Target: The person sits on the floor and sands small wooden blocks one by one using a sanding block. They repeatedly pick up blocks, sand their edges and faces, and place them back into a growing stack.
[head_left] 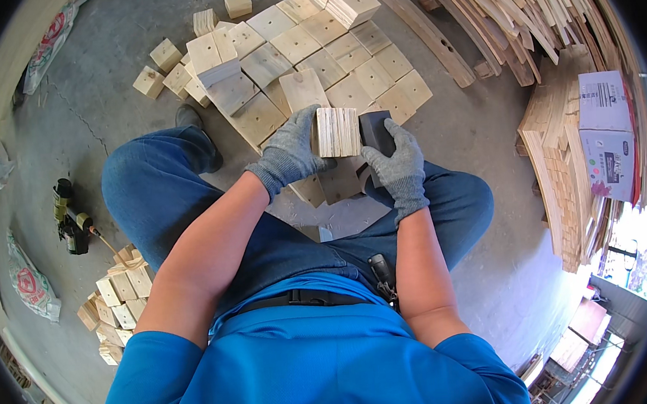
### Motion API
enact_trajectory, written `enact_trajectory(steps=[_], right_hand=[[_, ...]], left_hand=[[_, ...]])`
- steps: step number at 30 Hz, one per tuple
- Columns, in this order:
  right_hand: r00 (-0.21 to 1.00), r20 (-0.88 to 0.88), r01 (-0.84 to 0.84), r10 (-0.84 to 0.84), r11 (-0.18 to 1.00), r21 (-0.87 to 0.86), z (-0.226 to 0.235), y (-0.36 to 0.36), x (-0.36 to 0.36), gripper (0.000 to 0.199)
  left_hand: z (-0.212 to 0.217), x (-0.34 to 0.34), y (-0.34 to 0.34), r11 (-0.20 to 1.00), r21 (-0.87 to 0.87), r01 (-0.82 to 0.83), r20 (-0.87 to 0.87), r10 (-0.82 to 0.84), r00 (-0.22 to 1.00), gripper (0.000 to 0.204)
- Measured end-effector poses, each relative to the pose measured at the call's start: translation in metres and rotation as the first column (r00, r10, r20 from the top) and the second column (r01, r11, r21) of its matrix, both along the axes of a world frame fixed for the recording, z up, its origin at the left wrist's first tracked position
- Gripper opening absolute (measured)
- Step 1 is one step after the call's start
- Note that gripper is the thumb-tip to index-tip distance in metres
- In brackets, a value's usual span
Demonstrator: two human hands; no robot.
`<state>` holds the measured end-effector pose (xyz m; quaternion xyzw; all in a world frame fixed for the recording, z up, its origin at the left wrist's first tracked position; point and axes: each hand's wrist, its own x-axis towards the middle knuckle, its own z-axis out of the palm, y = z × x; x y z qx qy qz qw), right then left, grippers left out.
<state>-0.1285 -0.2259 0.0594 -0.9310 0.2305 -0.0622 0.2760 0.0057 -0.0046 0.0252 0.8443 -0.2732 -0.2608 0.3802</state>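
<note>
Everything here sits around the wooden block [336,132] I am holding above my knees, so I place the rest by it. Biggest is the concrete floor [102,90], spreading out beneath and to every side of the block. Beyond the block, farther from me, lies a broad spread of square wooden blocks [312,51] laid edge to edge, some stacked in twos. To the right of the block, well apart from it, long curved timber strips [506,5] are heaped, and below them a stack of thin boards [565,183] carries a cardboard box [607,134]. To the left of the block and nearer my body, a smaller heap of cut blocks [115,302] rests on the floor, with a power tool [70,222] just above it. The block itself shows its layered end grain to me, the layers running up and down, its longer side lying across from one hand to the other. My left hand [289,153], in a grey glove, is clamped on the block's left face, fingers wrapped over the top edge. My right hand [400,167], gloved the same, is closed around a dark sanding block [376,131] that is pressed flat against the wooden block's right face. So the wood lies directly left of my right hand, touching the dark pad, both hands equally close.
</note>
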Motion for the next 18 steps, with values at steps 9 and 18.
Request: enact_trajectory(steps=[9, 18], right_hand=[[1.000, -0.029, 0.007, -0.007, 1.000, 0.008, -0.005, 0.000, 0.001, 0.077], [0.996, -0.091, -0.027, 0.026, 1.000, -0.007, -0.021, -0.004, 0.001, 0.077]], left_hand=[[0.000, -0.001, 0.001, 1.000, -0.021, -0.010, 0.003, 0.010, 1.000, 0.121], [0.005, -0.001, 0.003, 0.999, -0.048, -0.011, -0.007, 0.011, 1.000, 0.118]])
